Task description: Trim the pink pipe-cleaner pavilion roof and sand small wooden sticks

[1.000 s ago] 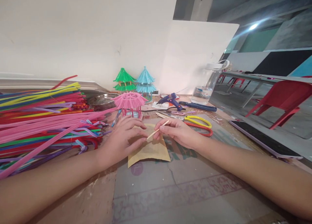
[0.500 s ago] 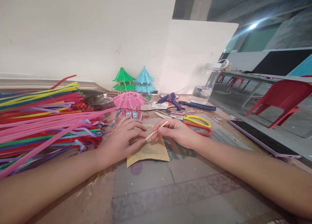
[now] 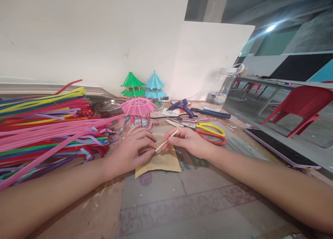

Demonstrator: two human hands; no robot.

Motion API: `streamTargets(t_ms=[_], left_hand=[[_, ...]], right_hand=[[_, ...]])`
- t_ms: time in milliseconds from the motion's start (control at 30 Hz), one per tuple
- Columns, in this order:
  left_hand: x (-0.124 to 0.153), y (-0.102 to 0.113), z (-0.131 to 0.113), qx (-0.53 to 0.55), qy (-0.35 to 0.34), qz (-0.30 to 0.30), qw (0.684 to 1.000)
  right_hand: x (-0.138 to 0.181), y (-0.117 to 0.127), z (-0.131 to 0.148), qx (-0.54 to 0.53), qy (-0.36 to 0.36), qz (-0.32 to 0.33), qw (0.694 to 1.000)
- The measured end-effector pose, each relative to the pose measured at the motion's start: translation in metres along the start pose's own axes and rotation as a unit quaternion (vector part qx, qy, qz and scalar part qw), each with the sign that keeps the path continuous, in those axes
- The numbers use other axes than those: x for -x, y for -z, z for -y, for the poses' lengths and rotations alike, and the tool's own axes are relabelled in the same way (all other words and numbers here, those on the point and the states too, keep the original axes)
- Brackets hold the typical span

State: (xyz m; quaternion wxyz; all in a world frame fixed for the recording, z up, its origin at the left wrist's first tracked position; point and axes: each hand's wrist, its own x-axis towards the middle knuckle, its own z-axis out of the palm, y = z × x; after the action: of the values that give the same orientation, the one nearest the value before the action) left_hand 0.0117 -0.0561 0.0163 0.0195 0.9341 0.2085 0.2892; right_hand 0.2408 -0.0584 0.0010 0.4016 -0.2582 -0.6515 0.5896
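Observation:
Between the thumb and fingers of my right hand [image 3: 186,141] is a short thin wooden stick [image 3: 166,141], tilted with its lower end toward my left hand. My left hand [image 3: 137,145] rests over the left part of a yellow sheet of sandpaper [image 3: 163,161], its fingers bent and apart. Its thumb tip is close to the stick's lower end; I cannot tell if they touch. Just beyond my left hand stands a small pink pavilion model [image 3: 139,109]. Scissors [image 3: 210,131] with yellow and red handles lie beyond my right hand.
Bundled pipe cleaners [image 3: 47,128] cover the left side. Behind are a green model [image 3: 132,83], a blue model [image 3: 154,84], a metal bowl [image 3: 109,107], a glue gun [image 3: 182,107] and a water bottle [image 3: 217,90]. A phone [image 3: 281,147] lies right. Cardboard [image 3: 182,204] covers the table.
Almost nothing differs. The stick and both hands have stayed in nearly the same place, with only a very slight shift of the whole view.

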Motion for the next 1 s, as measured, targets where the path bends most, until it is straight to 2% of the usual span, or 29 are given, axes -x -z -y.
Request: streamTargets(t_ms=[533, 700, 1000], left_hand=[[0.0024, -0.0017, 0.0001, -0.008, -0.002, 0.005, 1.0], [0.0032, -0.0003, 0.001, -0.007, 0.011, 0.001, 1.0], [0.0028, 0.0048, -0.0022, 0.007, 0.025, 0.026, 0.999]], right_hand=[[0.0011, -0.0007, 0.0026, 0.036, -0.027, 0.033, 0.998], [0.0026, -0.0011, 0.0048, 0.03, -0.042, 0.028, 0.998], [0.0025, -0.0015, 0.0027, -0.001, 0.001, -0.022, 1.0]])
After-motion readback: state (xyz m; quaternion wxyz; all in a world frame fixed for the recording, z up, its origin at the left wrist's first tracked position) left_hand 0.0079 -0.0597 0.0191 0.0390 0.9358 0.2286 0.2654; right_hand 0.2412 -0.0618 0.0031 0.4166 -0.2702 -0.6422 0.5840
